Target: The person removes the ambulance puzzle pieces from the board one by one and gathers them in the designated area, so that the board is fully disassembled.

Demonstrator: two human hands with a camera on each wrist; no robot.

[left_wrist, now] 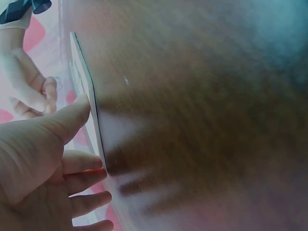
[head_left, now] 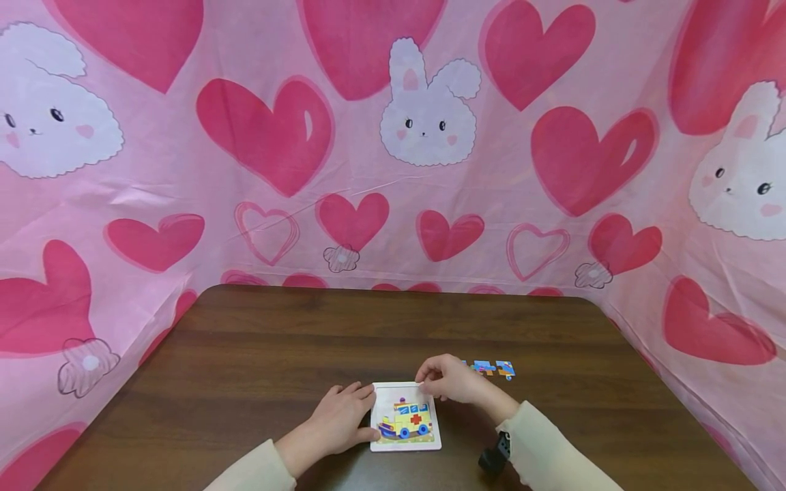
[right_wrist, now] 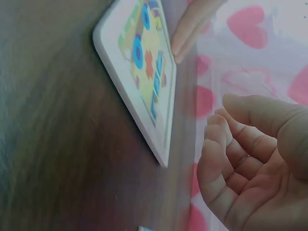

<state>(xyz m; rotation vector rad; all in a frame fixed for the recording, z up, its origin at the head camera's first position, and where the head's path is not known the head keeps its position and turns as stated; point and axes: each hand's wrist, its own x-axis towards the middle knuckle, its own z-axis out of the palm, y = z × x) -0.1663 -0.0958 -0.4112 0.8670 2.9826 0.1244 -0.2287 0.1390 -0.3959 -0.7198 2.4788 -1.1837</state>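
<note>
The puzzle board [head_left: 405, 447] lies flat on the brown table [head_left: 245, 354], bearing a yellow ambulance picture [head_left: 413, 421]. The left hand [head_left: 338, 419] is at the board's left side, fingers spread and fairly straight, its thumb touching the rim; it grips nothing. The right hand [head_left: 451, 378] hovers by the board's far right corner, fingers loosely curled and thumb close to the forefinger, with nothing seen between them. Some loose pieces [head_left: 505, 369] lie beyond the board and to its right, partly behind the right hand.

The board looks thin, stiff and light, so it probably slides easily on the smooth table; the pale outer rim seems the best hold. The pieces look thin and light too, best pinched by their edges, as their narrow tabs may bend or fray.
</note>
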